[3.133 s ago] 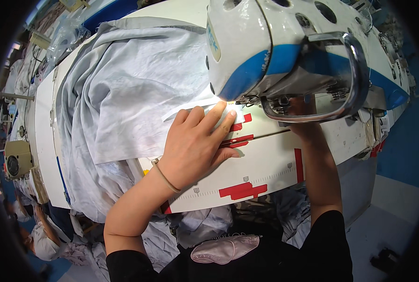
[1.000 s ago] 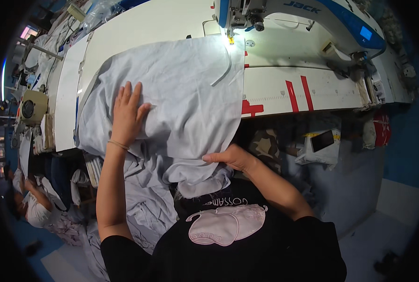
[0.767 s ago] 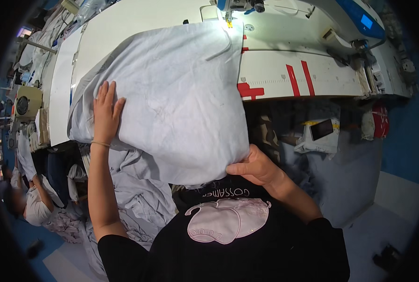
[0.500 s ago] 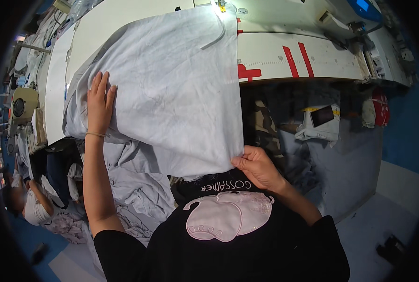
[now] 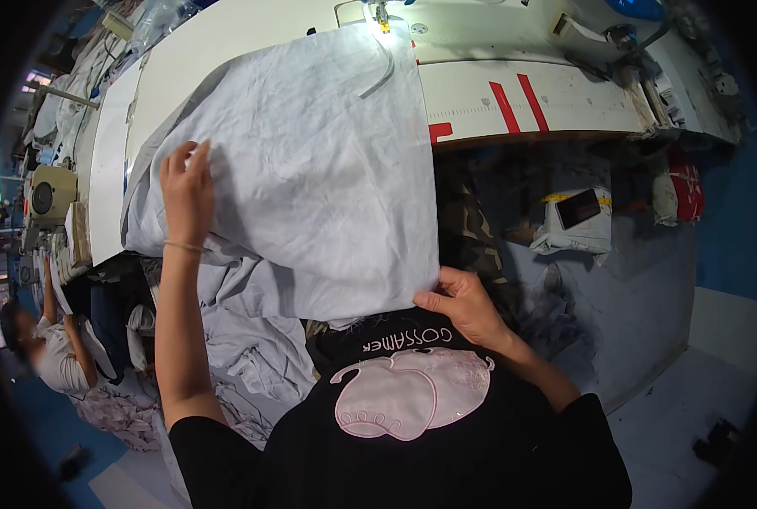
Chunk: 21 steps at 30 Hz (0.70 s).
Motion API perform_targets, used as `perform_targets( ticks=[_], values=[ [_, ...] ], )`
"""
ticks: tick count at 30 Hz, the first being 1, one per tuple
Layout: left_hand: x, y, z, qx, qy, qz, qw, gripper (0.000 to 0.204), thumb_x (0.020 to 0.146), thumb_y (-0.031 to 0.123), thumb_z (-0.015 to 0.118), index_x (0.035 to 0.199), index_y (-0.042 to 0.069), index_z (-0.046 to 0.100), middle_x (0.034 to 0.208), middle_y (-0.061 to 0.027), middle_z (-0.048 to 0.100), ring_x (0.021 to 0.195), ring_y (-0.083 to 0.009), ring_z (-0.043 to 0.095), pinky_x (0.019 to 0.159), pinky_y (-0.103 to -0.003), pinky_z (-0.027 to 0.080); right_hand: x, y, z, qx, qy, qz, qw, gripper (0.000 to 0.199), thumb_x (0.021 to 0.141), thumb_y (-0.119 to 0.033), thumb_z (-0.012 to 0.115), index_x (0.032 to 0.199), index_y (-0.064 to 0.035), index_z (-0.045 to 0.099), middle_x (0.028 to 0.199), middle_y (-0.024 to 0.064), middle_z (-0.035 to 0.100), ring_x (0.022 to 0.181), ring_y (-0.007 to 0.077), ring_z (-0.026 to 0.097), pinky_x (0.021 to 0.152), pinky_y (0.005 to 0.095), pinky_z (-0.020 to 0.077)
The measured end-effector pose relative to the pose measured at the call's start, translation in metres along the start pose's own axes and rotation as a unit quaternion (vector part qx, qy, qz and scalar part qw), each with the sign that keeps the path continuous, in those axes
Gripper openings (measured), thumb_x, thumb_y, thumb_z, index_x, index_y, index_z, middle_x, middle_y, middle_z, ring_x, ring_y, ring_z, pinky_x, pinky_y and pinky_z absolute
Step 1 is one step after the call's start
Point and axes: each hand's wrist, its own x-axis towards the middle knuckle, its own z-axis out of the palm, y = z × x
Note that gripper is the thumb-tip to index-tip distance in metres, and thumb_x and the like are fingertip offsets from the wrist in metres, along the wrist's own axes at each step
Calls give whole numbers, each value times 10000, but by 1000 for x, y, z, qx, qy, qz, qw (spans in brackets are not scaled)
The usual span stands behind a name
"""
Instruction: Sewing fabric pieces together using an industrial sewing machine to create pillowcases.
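A large piece of pale grey-white fabric (image 5: 310,170) lies over the sewing machine table, its far end under the lit needle area (image 5: 384,21). My right hand (image 5: 467,310) pinches the near right corner of the fabric between thumb and fingers, close to my body. Over the left part of the cloth is my left hand (image 5: 188,191), its fingers loosely bent and apart, with nothing held. Whether its fingertips touch the fabric, I cannot tell. A narrow pale strip (image 5: 380,78) lies on the cloth close to the needle.
Red tape strips (image 5: 514,103) mark the white table edge on the right. Below hangs a white pouch with a phone (image 5: 578,209) on it. Crumpled fabric (image 5: 259,348) fills the space by my lap. Another person (image 5: 60,352) sits at far left, near a beige machine (image 5: 52,197).
My left hand has gone from lying flat on the fabric to bent fingers, slightly to the right. My right hand keeps its corner grip. The whole view has shifted a little.
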Motion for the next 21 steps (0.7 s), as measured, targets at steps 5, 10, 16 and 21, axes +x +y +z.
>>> perform_targets(
  ticks=[5,10,16,21],
  values=[
    [2,167,-38,-239,-151,243,928,386,756,36,615,1135,88,673,897,-69,599,840,-277,623,739,-372,518,-8,0,-8,-91,-12,-13,996,203,913,-63,711,1099,16,691,947,6,703,835,49,616,760,209,508],
    [-15,234,-15,-302,-255,325,859,317,768,125,615,1070,30,637,860,-83,594,845,-266,628,726,-368,522,-10,-5,-21,-196,34,-3,980,230,836,4,702,1065,18,689,930,65,684,891,135,632,828,300,500],
    [-12,232,0,-325,-283,312,847,130,792,119,611,883,27,610,832,-129,606,777,-313,648,681,-408,529,32,-25,-31,-503,181,-403,743,314,755,-13,713,1067,-47,724,1017,74,675,1033,295,594,915,390,477],
    [18,217,-12,-437,-393,311,747,51,819,97,611,824,48,627,757,-143,623,709,-352,637,628,-431,504,70,-46,-31,-567,72,-534,623,308,721,-60,685,1023,-92,740,1046,38,678,1092,257,581,905,412,427]
  ],
)
